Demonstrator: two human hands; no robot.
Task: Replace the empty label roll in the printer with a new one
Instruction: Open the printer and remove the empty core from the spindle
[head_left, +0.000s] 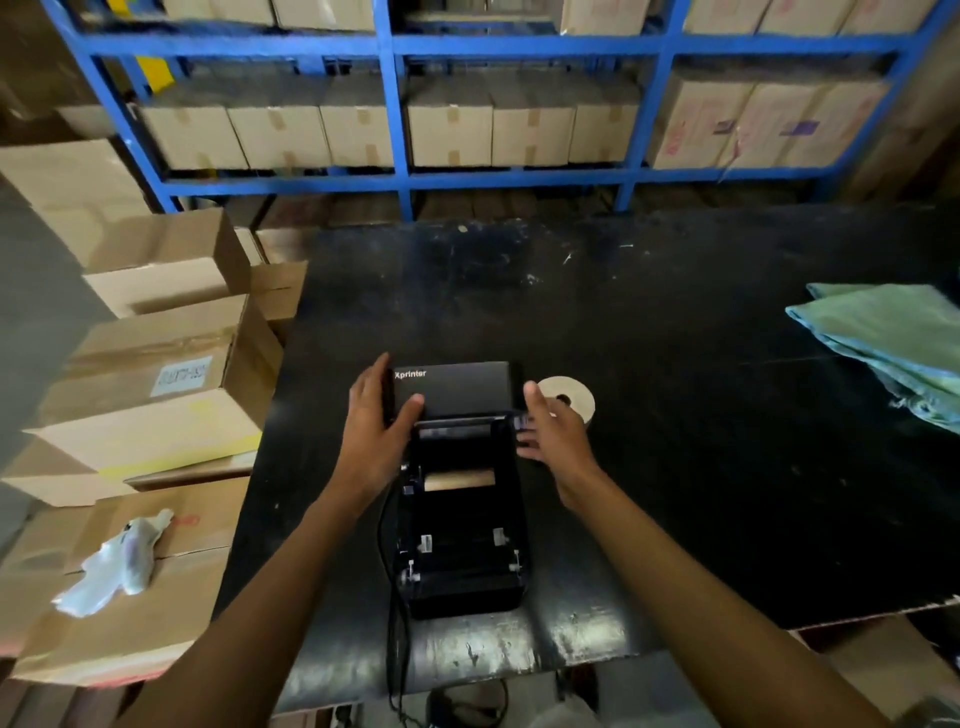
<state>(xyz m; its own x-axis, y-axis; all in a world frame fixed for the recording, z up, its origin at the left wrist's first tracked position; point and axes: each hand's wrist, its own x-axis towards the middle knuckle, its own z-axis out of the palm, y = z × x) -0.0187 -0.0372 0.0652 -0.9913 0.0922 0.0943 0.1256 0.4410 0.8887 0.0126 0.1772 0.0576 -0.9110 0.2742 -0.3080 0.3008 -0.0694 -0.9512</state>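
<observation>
While cardboard boxes (150, 374) stack at left of frame, left hand (376, 431) pinches opened lid (457, 387) by left edge, thumb on top. Printer (462, 587) sits centre on black table (675, 467), bare brown core (457, 478) inside. Right hand (553, 436), fingers loose and spread, holds nothing beside printer's right flank. Label roll (576, 397) lies flat just beyond. Green cloth (893, 338) far right.

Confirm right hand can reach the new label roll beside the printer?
Likely yes. The right hand is open and empty, just beside the label roll, which lies flat on the table with nothing between. The left hand grips the printer lid.
</observation>
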